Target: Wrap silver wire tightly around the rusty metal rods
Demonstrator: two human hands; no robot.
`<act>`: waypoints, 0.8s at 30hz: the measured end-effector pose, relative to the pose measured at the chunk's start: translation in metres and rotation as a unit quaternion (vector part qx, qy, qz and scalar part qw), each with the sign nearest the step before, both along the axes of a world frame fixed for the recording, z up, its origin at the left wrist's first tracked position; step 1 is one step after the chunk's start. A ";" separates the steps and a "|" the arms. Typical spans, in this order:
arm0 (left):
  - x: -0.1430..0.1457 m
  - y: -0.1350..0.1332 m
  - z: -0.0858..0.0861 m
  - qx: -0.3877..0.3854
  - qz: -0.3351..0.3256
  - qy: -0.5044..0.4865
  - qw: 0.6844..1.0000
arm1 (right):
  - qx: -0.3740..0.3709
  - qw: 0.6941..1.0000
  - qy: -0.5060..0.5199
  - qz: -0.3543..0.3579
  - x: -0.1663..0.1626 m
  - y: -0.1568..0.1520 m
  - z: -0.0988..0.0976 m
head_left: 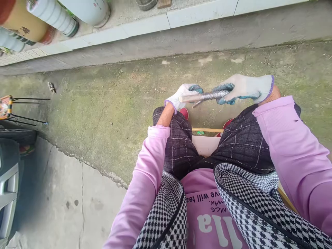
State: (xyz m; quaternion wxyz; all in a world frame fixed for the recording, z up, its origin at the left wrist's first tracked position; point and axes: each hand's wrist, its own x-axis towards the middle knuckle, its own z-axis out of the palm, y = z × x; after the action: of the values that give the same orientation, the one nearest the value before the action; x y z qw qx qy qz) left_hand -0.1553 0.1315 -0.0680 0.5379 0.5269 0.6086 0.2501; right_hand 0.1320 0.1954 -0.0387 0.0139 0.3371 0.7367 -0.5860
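I hold a wooden stick (190,98) out over my knees, its middle wrapped tightly in silvery wire (214,94). A thinner prong or second stick (197,103) juts out below it; whether the two are joined I cannot tell. My left hand (184,94), in a white glove with a blue-green palm, is closed around the bare wooden end. Closed over the wire-wrapped end is my right hand (240,89), gloved alike. The fingers hide that end of the stick.
Several plant pots (85,10) stand on a white-tiled ledge (145,27) ahead. At the left are a small chair (6,107) with black legs and a car wheel (9,193). Mossy concrete ground (103,114) surrounds my seat.
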 end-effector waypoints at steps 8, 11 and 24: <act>0.021 -0.006 0.003 -0.043 -0.049 0.026 0.998 | 0.163 0.966 -0.135 -0.150 -0.032 0.004 0.011; 0.021 -0.006 0.000 -0.038 -0.048 0.042 0.997 | 0.249 0.933 -0.254 -0.061 -0.046 0.010 -0.002; -0.008 -0.002 -0.003 -0.013 0.015 0.068 0.997 | 0.114 0.962 -0.228 0.100 -0.016 0.003 -0.023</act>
State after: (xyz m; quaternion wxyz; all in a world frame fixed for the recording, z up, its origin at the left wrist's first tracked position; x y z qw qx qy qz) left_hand -0.1635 0.1291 -0.0705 0.4984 0.5264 0.6549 0.2136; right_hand 0.1157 0.1988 -0.0613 0.2017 0.3858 0.8057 -0.4016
